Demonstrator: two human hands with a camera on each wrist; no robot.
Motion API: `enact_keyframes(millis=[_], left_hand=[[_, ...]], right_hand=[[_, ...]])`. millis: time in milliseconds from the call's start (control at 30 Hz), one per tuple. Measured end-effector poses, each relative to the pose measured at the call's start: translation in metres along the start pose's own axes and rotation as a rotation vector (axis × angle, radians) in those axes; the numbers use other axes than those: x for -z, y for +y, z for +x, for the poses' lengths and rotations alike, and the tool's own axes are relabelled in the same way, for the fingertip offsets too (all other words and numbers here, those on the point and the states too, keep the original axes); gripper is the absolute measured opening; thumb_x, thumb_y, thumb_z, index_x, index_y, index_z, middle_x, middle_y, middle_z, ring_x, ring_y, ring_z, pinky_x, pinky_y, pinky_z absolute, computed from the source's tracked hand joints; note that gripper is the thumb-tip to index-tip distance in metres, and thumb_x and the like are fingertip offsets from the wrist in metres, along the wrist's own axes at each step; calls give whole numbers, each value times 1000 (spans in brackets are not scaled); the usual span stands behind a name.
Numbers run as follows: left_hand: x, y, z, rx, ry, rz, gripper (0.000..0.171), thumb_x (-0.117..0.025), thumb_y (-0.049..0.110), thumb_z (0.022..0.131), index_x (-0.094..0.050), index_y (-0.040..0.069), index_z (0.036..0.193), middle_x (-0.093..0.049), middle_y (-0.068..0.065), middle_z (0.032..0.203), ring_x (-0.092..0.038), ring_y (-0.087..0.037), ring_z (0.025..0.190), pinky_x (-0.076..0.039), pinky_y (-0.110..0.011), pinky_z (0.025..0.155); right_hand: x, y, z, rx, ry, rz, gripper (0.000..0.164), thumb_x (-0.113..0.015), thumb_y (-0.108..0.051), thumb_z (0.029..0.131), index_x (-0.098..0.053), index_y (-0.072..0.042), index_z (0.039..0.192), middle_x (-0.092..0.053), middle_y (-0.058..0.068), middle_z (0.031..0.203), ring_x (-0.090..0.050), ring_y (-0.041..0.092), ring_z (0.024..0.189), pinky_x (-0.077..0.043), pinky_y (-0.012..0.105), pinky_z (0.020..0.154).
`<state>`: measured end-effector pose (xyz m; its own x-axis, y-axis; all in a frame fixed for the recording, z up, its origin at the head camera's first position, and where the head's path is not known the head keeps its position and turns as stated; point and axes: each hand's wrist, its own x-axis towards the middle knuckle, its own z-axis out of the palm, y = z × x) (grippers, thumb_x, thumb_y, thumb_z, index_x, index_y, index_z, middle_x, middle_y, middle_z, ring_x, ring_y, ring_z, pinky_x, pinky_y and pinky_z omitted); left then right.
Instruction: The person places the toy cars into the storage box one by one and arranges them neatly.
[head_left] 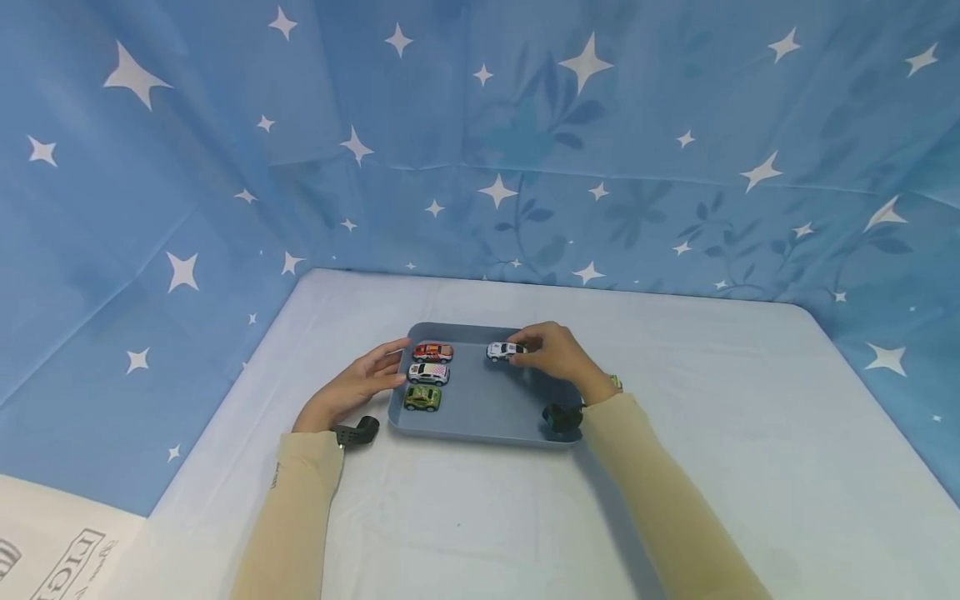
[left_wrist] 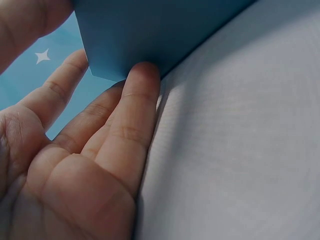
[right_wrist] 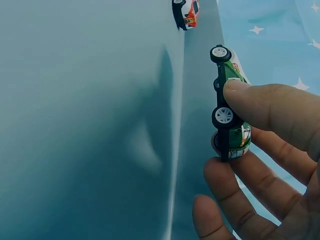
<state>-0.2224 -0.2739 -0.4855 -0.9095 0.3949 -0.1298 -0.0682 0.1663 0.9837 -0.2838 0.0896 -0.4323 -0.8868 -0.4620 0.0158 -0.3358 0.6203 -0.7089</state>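
Observation:
My right hand (head_left: 553, 353) pinches a white and green toy car (right_wrist: 231, 107) between thumb and fingers. In the head view that car hangs over the far part of a blue-grey tray (head_left: 491, 417). A red toy car (head_left: 432, 352), a white toy car (head_left: 429, 373) and a green toy car (head_left: 423, 397) stand in a column along the tray's left side. My left hand (head_left: 360, 385) rests at the tray's left wall, thumb and fingers spread. In the left wrist view, its fingertips (left_wrist: 142, 75) touch the outside of the tray wall.
A yellow-green object (head_left: 617, 382), mostly hidden behind my right wrist, lies right of the tray. The tray stands on a white-covered table (head_left: 750, 433). A blue star-patterned curtain (head_left: 450, 125) rises behind and at the sides.

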Motion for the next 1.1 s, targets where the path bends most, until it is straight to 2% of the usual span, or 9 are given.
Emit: enact_keyframes(millis=[333, 533, 833, 1100], left_hand=[[1, 0, 0, -11, -7, 6, 77, -65, 17, 110, -22, 7, 173, -20, -24, 177, -17, -47, 163, -18, -62, 131], [-1, 1, -1, -10, -4, -1, 75, -63, 15, 110, -22, 7, 173, -20, -24, 177, -17, -46, 164, -17, -62, 131], [-1, 2, -1, -8, -1, 8, 76, -63, 14, 110, -23, 8, 173, -20, -24, 178, -19, -46, 163, -19, -61, 131], [-1, 1, -1, 8, 5, -16, 75, -64, 14, 110, -24, 9, 173, -22, -23, 177, -19, -45, 164, -17, -62, 131]], right_hand=[[-7, -6, 10, -46, -17, -47, 27, -86, -11, 93, -82, -4, 119, -78, 11, 110, -62, 20, 88, -52, 32, 74], [-11, -8, 14, -37, -19, -37, 29, -86, -9, 93, -82, -2, 121, -79, 13, 112, -64, 20, 86, -53, 33, 74], [-17, -11, 19, -41, -10, -61, 28, -86, -8, 92, -82, -2, 119, -77, 11, 103, -59, 18, 80, -50, 30, 70], [-23, -12, 21, -64, -7, -59, 28, -87, -9, 93, -83, -2, 119, -79, 12, 109, -64, 19, 82, -53, 34, 73]])
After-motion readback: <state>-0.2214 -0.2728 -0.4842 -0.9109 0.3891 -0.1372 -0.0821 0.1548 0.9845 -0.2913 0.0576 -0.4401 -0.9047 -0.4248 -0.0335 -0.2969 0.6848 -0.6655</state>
